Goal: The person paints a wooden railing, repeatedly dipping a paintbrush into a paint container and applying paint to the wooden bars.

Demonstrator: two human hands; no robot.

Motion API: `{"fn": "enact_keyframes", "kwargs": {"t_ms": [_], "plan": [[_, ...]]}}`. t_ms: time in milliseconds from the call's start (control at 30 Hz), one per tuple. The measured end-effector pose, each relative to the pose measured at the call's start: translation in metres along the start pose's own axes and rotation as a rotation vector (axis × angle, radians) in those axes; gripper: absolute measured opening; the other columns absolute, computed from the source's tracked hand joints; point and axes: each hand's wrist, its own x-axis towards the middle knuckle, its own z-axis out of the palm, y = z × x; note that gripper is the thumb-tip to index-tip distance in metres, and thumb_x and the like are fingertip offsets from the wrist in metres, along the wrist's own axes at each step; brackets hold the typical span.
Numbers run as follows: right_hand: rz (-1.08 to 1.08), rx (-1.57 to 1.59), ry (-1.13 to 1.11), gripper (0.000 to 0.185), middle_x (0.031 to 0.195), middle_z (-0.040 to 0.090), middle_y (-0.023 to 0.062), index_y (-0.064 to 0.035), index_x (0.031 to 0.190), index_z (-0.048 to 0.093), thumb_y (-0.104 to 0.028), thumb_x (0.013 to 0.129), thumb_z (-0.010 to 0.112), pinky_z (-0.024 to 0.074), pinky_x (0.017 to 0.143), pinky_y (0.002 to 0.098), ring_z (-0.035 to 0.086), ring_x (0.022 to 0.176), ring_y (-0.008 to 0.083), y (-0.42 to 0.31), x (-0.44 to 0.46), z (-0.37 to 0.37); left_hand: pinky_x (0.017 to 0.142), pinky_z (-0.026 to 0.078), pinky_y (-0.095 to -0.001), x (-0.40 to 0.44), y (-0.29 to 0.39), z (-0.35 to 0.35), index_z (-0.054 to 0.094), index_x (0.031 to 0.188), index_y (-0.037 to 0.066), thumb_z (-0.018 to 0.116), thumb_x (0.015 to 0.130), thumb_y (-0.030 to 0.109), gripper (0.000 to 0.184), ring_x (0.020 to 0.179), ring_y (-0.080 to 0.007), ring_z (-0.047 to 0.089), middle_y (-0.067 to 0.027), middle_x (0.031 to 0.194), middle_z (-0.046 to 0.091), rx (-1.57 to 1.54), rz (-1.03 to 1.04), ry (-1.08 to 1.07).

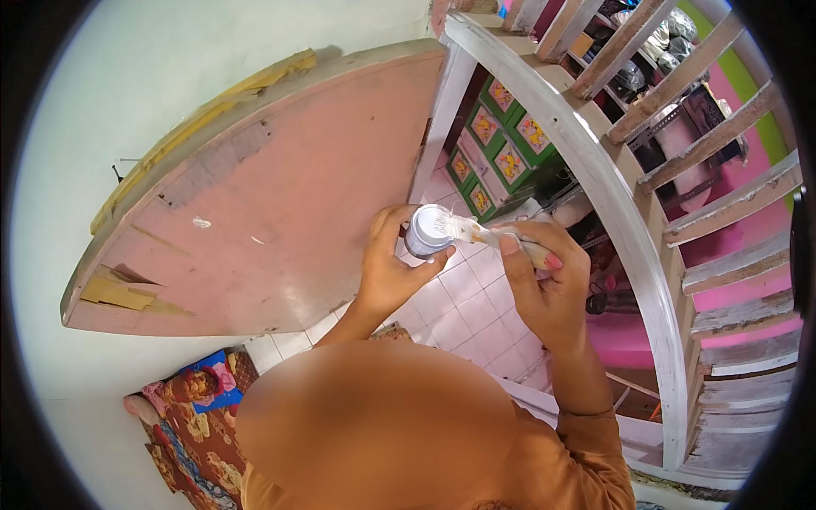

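My left hand is wrapped round a small round can with white paint showing at its open top. In my right hand is the handle of a paintbrush, held at a slant. The bristles, coated white, touch or hang just over the can's mouth; which of the two I cannot tell. Both hands are near the middle of the view, in front of an open pink door with worn patches.
A partly white wooden frame with slats curves down the right. Beyond the doorway stand a green cabinet and a tiled floor. Patterned bedding lies at the lower left. Pale wall borders the door.
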Motion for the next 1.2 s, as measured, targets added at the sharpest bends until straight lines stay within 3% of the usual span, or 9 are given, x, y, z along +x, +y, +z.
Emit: {"fn": "enact_keyframes", "kwargs": {"t_ms": [267, 400, 700, 833, 900, 1033, 1100, 1200], "plan": [[0.001, -0.059, -0.074, 0.011, 0.086, 0.066, 0.0154, 0.0023, 0.102, 0.07, -0.003, 0.093, 0.073, 0.0503, 0.062, 0.034, 0.063, 0.068, 0.0262, 0.006, 0.007, 0.004, 0.093, 0.05, -0.0403, 0.001, 0.003, 0.003, 0.064, 0.122, 0.004, 0.092, 0.072, 0.014, 0.058, 0.11, -0.0297, 0.059, -0.0121, 0.117, 0.062, 0.023, 0.012, 0.008], [0.009, -0.089, -0.104, 0.012, 0.085, 0.066, 0.0156, 0.0022, 0.102, 0.07, -0.003, 0.092, 0.073, 0.0502, 0.062, 0.0351, 0.063, 0.067, 0.0267, 0.011, 0.005, 0.006, 0.093, 0.049, -0.0372, -0.003, -0.001, 0.002, 0.06, 0.124, -0.001, 0.091, 0.071, 0.01, 0.063, 0.106, -0.0254, 0.061, -0.0135, 0.119, 0.062, 0.075, 0.056, -0.005], [-0.039, -0.077, -0.081, 0.01, 0.086, 0.068, 0.0147, 0.002, 0.101, 0.071, -0.005, 0.095, 0.072, 0.0502, 0.063, 0.0333, 0.063, 0.069, 0.0254, 0.009, 0.006, 0.005, 0.093, 0.049, -0.0379, -0.005, 0.001, 0.001, 0.06, 0.125, 0.0, 0.092, 0.071, 0.011, 0.064, 0.107, -0.0263, 0.06, -0.0136, 0.12, 0.062, 0.07, 0.069, 0.019], [-0.041, -0.026, -0.028, 0.01, 0.084, 0.068, 0.0123, 0.0036, 0.101, 0.071, -0.006, 0.096, 0.072, 0.0487, 0.062, 0.0314, 0.061, 0.067, 0.0197, 0.01, 0.005, 0.005, 0.093, 0.049, -0.0382, -0.006, 0.002, 0.0, 0.06, 0.125, 0.0, 0.092, 0.071, 0.012, 0.064, 0.107, -0.0265, 0.06, -0.0134, 0.12, 0.062, 0.075, 0.065, 0.021], [-0.02, 0.005, -0.015, 0.011, 0.083, 0.068, 0.0114, 0.0041, 0.1, 0.071, -0.006, 0.096, 0.072, 0.048, 0.061, 0.0305, 0.06, 0.066, 0.0176, 0.011, 0.005, 0.006, 0.096, 0.052, -0.0424, -0.007, 0.003, -0.001, 0.062, 0.126, 0.003, 0.092, 0.072, 0.013, 0.063, 0.113, -0.0326, 0.061, -0.0149, 0.12, 0.062, 0.065, 0.035, 0.015], [-0.008, 0.024, 0.012, 0.011, 0.08, 0.067, 0.0101, 0.0043, 0.1, 0.072, -0.007, 0.097, 0.072, 0.0473, 0.061, 0.0289, 0.059, 0.067, 0.0133, 0.014, 0.002, 0.007, 0.095, 0.052, -0.0428, -0.007, 0.004, -0.002, 0.062, 0.125, 0.003, 0.092, 0.072, 0.014, 0.063, 0.113, -0.0324, 0.061, -0.0152, 0.12, 0.062, 0.074, 0.032, 0.0], [-0.001, 0.025, 0.005, 0.012, 0.079, 0.067, 0.0099, 0.0044, 0.1, 0.072, -0.007, 0.098, 0.072, 0.0473, 0.061, 0.0287, 0.059, 0.068, 0.0125, 0.013, 0.002, 0.007, 0.091, 0.049, -0.0369, -0.006, 0.004, -0.001, 0.062, 0.123, 0.001, 0.092, 0.071, 0.012, 0.062, 0.106, -0.0253, 0.06, -0.0126, 0.118, 0.062, 0.076, 0.059, 0.03], [0.064, 0.005, -0.021, 0.013, 0.08, 0.068, 0.0084, 0.0042, 0.101, 0.072, -0.009, 0.098, 0.071, 0.0471, 0.06, 0.0277, 0.059, 0.068, 0.0112, 0.016, 0.0, 0.005, 0.091, 0.049, -0.037, -0.007, 0.003, 0.0, 0.062, 0.123, 0.001, 0.091, 0.071, 0.012, 0.061, 0.106, -0.0251, 0.06, -0.0126, 0.119, 0.062, 0.058, 0.063, 0.03]]}}
